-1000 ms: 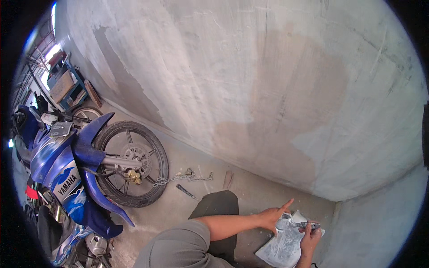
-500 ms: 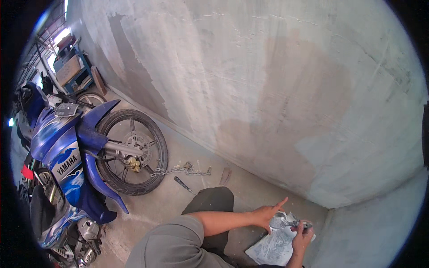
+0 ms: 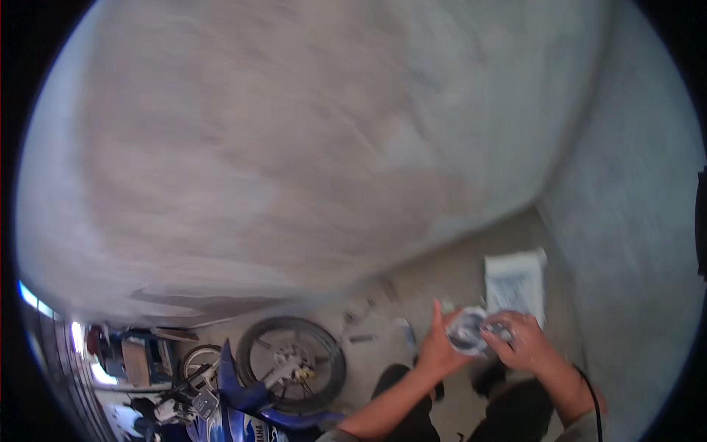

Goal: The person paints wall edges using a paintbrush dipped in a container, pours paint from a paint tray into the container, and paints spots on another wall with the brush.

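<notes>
My left hand (image 3: 442,349) is wrapped round the side of a small round bowl (image 3: 472,349), its thumb pointing up along the rim. Greyish-white matter shows inside the bowl. Over the bowl's right side, the fingers of my right hand (image 3: 524,342) are closed on a greyish tool that reaches toward the inside. Blur and the fingers hide what kind of tool it is. Just beyond my right hand, a white printed bag (image 3: 514,276) lies on the floor near the corner.
A bare plastered wall (image 3: 294,147) with darker patches rises ahead, meeting another wall (image 3: 641,221) at the right. A blue motorcycle (image 3: 243,412) with its front wheel (image 3: 292,365) stands to the left. A dark-handled tool (image 3: 362,338) lies on the floor beside the wheel.
My view has swung right and up, so the motorcycle sits lower in the picture. Both hands have come away from the bag, and the bowl now shows clearly between them.
</notes>
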